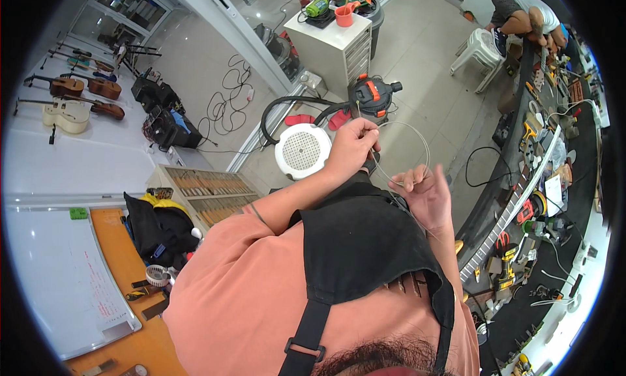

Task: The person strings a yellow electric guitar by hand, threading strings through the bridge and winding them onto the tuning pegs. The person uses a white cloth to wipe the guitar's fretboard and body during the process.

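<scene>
A thin, pale, springy wire (427, 148) curves in a loop in front of my body, above the black apron (365, 245). My left hand (352, 144) is closed, its thumb and fingers pinching one part of the loop. Lower and to the right, my right hand (424, 193) has its fingers curled in on the wire, with one digit sticking up. A length of the wire trails down past my right hand along the forearm. What kind of wire it is cannot be made out.
Along the right runs a cluttered dark workbench (502, 317) with a long fretted neck (495, 245) and a yellow drill (505, 268). Ahead stand a round white stool (303, 148), a vacuum cleaner (373, 97) and a drawer cabinet (329, 40). Another person (531, 17) works at far right.
</scene>
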Demonstrator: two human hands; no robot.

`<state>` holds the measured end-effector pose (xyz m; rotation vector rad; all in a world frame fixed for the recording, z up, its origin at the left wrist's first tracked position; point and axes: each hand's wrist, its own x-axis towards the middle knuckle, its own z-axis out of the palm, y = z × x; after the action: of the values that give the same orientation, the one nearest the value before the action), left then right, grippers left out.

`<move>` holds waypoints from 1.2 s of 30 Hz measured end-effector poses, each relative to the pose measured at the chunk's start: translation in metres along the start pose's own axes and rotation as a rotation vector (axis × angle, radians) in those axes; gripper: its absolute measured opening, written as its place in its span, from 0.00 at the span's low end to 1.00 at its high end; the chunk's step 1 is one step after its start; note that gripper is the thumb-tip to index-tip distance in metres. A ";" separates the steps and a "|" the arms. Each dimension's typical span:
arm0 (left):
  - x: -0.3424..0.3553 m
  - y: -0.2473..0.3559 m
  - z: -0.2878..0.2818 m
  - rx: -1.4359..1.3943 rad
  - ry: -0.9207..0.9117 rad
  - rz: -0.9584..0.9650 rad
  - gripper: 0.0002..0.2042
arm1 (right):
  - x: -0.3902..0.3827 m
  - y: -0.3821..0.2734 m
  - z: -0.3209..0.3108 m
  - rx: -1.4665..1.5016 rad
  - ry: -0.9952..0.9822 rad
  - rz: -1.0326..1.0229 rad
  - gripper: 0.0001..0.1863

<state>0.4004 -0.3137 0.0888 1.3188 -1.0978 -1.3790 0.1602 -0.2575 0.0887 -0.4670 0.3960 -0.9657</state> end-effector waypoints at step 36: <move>0.405 -0.037 -0.008 -0.437 0.654 -0.505 0.13 | 0.594 -0.308 -0.301 -0.282 0.534 0.520 0.18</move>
<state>0.3998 -0.7036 -0.0261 1.5955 -0.0155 -1.2797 0.0968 -0.9728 -0.0619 -0.3269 1.0891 -0.5125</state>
